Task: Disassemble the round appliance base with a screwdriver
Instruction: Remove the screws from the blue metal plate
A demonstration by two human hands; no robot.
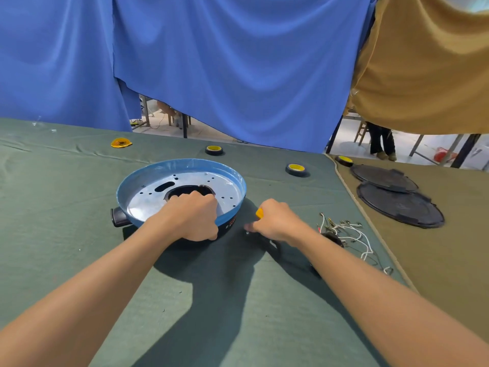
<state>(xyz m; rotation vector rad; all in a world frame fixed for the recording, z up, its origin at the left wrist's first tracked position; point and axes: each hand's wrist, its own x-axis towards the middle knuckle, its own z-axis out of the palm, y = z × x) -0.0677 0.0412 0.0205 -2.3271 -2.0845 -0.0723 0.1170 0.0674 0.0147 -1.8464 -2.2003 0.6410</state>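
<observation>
Head view has the round blue-rimmed metal appliance base point(182, 163) sitting on the green-clothed desk point(66, 197), my left hand point(194, 215) clamped over its near rim and my right hand point(275, 221) gripping a yellow-handled screwdriver point(259, 213) beside it, so I judge I'm between screws and next must seat the tip.

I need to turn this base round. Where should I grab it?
Probably the black stub handle jutting from the left side of the round base, reached from the left: it sticks out clear of the rim the left hand grips.
</observation>
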